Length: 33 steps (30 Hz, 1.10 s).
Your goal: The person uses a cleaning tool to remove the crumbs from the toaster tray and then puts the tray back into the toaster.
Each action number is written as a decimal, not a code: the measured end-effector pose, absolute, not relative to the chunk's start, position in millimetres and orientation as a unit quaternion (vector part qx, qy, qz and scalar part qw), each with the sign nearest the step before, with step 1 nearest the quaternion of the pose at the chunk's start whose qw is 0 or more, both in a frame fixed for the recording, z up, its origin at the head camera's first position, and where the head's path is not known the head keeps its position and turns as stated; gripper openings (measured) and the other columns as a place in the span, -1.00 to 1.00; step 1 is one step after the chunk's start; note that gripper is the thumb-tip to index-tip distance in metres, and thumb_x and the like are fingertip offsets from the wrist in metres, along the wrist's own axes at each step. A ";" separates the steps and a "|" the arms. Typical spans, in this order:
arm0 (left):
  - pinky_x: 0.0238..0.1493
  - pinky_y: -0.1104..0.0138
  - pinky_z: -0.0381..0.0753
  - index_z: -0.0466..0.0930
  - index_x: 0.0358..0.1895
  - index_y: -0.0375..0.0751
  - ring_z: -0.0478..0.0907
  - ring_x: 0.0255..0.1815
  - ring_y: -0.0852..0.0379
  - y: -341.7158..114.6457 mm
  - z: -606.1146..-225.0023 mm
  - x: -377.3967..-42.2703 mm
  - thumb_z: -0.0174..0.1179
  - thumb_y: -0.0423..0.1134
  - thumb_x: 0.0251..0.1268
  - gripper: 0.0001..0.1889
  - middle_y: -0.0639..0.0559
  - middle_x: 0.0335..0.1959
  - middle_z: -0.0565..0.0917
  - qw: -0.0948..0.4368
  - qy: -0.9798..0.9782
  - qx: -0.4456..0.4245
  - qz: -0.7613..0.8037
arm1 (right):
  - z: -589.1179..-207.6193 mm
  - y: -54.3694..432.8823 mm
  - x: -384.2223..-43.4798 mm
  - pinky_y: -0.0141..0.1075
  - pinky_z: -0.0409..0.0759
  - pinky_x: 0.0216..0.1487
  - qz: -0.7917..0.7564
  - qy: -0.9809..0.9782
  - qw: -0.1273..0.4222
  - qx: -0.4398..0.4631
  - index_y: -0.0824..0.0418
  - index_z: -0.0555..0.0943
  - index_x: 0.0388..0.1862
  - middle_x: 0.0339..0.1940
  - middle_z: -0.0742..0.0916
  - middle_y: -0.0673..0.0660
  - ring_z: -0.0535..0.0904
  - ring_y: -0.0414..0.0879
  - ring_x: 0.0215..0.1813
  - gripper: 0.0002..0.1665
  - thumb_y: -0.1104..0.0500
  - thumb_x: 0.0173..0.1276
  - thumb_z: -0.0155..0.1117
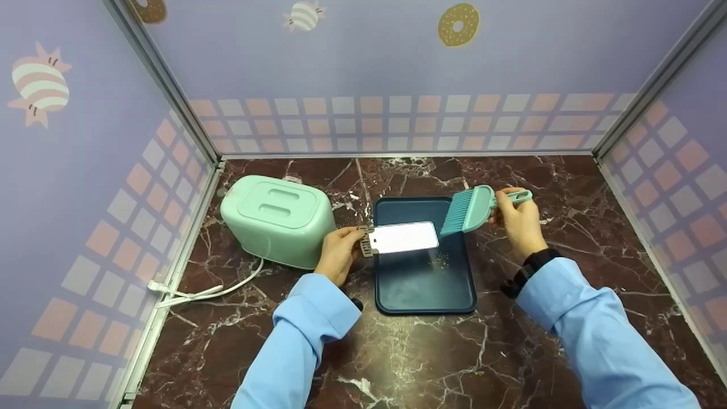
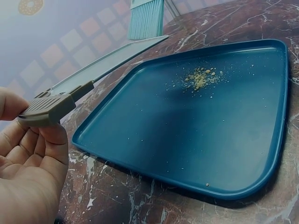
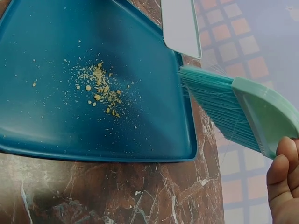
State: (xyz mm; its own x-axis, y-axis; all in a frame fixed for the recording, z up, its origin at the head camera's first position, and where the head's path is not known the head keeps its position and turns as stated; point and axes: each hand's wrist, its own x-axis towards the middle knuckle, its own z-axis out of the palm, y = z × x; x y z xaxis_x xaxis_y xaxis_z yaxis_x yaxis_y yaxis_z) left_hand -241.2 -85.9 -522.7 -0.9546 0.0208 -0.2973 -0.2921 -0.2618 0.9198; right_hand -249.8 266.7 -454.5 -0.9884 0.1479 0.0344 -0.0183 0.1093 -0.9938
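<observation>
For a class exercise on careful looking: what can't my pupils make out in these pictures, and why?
Crumbs, right wrist view: finest specks too small to count.
Brush, head view: part of its handle hidden by the right hand.
Toaster, head view: underside hidden by its own body.
Tray, right wrist view: part cut off by the picture's left edge.

Left of a shallow, round-cornered, glossy dark blue tray (image 2: 177,135), a bare left hand (image 2: 33,170) pinches the ribbed brown end (image 2: 49,105) of a flat, pale rectangular panel (image 2: 96,70). Yellowish crumbs (image 2: 201,78) lie scattered in the tray's far part. Beyond the tray show turquoise brush bristles (image 2: 146,21); beneath it spreads a reddish-brown, white-veined tabletop (image 2: 114,191).
</observation>
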 end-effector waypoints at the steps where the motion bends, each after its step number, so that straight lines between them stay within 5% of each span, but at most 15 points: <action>1: -0.29 0.34 0.62 0.61 0.10 -0.48 0.61 -0.31 0.13 -85.6 -522.8 -241.3 0.11 -0.38 0.50 -0.74 -0.10 -0.21 0.67 0.099 0.601 -0.114 0.785 | -456.3 267.9 -251.0 -0.33 0.71 -0.37 0.665 -0.743 0.064 -0.046 0.48 0.37 0.20 -0.46 0.68 0.12 0.64 -0.15 -0.50 -0.61 0.17 0.66 0.00; 15: -0.31 0.31 0.58 0.64 0.01 -0.44 0.56 -0.35 0.13 -83.0 -522.1 -242.3 0.13 -0.37 0.51 -0.79 -0.07 -0.28 0.64 0.094 0.604 -0.112 0.783 | -462.0 248.5 -261.8 -0.34 0.68 -0.40 0.706 -0.699 0.110 -0.021 0.26 0.44 0.08 -0.41 0.68 0.13 0.64 -0.15 -0.48 -0.70 0.06 0.62 0.13; 25: -0.27 0.30 0.66 0.63 -0.04 -0.48 0.64 -0.30 0.10 -78.8 -521.4 -241.8 0.14 -0.40 0.48 -0.82 -0.13 -0.24 0.67 0.094 0.586 -0.105 0.798 | -450.1 207.0 -254.3 -0.28 0.70 -0.35 0.727 -0.679 0.085 0.057 0.32 0.42 0.10 -0.36 0.71 0.15 0.66 -0.11 -0.43 -0.64 0.05 0.61 0.14; 33: -0.29 0.33 0.64 0.55 0.18 -0.55 0.63 -0.32 0.13 -76.2 -519.5 -239.6 0.11 -0.39 0.50 -0.68 -0.13 -0.20 0.66 0.104 0.589 -0.094 0.796 | -450.4 182.1 -247.1 -0.23 0.70 -0.23 0.727 -0.681 0.028 0.090 0.35 0.41 0.18 -0.24 0.69 0.23 0.65 -0.07 -0.33 -0.55 0.01 0.59 0.17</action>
State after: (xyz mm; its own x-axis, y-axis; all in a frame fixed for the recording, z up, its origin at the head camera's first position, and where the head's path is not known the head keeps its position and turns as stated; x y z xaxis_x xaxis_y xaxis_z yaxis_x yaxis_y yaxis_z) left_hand -239.6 -76.2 -519.5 -0.9605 0.0544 -0.2729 -0.2769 -0.2840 0.9180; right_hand -247.1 182.1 -450.4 -0.9823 -0.0819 0.1685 -0.1628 -0.0720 -0.9840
